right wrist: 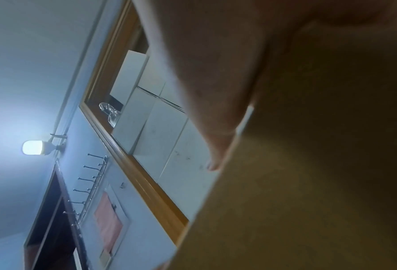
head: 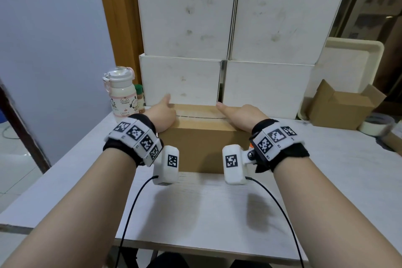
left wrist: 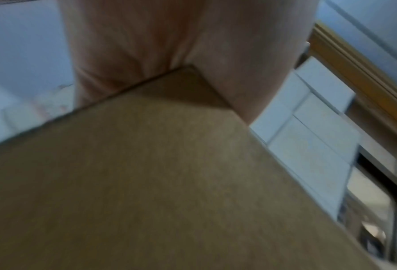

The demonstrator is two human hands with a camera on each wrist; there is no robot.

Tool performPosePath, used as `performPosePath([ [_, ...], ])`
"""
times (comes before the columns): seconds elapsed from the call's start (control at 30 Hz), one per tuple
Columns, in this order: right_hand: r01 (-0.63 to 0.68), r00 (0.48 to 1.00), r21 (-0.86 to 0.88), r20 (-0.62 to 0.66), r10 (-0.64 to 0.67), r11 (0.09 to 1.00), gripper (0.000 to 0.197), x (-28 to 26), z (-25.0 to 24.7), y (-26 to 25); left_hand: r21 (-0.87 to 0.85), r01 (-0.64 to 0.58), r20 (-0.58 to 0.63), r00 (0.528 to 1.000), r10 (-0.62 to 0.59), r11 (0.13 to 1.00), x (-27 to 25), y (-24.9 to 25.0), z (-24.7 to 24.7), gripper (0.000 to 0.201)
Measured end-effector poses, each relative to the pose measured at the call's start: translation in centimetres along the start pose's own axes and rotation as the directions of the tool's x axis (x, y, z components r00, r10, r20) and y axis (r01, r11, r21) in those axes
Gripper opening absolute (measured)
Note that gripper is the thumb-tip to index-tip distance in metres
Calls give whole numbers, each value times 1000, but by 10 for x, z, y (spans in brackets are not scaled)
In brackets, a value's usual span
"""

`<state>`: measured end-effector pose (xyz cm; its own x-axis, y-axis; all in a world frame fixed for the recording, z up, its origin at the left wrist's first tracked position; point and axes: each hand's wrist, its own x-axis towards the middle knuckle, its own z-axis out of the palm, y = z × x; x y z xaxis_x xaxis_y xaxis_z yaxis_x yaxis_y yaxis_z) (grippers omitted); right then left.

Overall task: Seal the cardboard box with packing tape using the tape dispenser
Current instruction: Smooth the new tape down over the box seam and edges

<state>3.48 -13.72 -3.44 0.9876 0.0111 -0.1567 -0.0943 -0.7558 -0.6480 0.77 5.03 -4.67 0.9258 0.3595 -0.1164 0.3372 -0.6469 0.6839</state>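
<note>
A brown cardboard box (head: 202,146) stands in the middle of the white table (head: 195,206), its top flaps closed along a seam. My left hand (head: 162,115) holds its left end, thumb over the top, fingers hidden down the side. My right hand (head: 241,115) holds the right end the same way, thumb lying flat on the top. In the left wrist view the palm (left wrist: 181,45) presses the box (left wrist: 169,182) at its corner. The right wrist view has the thumb (right wrist: 211,91) along the edge of the box (right wrist: 320,164). A roll of tape (head: 375,126) lies at the far right.
Stacked white boxes (head: 185,28) form a wall right behind the brown box. A white bottle (head: 121,93) and a spice jar (head: 139,98) stand at the back left. An open small carton (head: 341,106) and a leaning cream tray (head: 352,67) are at the back right.
</note>
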Motion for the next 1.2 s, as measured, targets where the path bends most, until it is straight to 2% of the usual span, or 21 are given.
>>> performPosePath([
  [0.1,-9,1000,2,20,9,1000,102,4,6,-7,98,-50,7,999,50,994,8,8,1,49],
  [0.17,1,1000,-22,16,0,1000,108,8,10,-9,163,-23,6,1000,23,986,8,14,3,65],
  [0.23,5,1000,-21,15,-5,1000,115,10,12,-9,157,-2,1,1000,2,988,11,17,9,83],
  [0.47,9,1000,-4,-7,-9,1000,114,19,12,-8,84,-10,-73,997,16,996,14,18,17,93],
  [0.67,13,999,62,-53,-10,998,94,21,10,-3,88,-17,-72,997,24,996,14,18,16,88],
  [0.97,31,995,110,-94,-20,993,76,21,8,2,-10,-55,-57,997,54,998,14,10,14,62],
  [1.07,19,993,109,-119,-6,994,64,21,7,5,-79,-21,-87,996,14,997,15,10,14,48],
  [1.13,13,992,77,-124,-3,997,50,20,7,5,-188,70,-66,994,-84,980,13,12,13,47],
  [1.2,18,992,53,-127,-11,998,35,20,8,5,-163,74,-73,993,-87,984,9,16,11,34],
])
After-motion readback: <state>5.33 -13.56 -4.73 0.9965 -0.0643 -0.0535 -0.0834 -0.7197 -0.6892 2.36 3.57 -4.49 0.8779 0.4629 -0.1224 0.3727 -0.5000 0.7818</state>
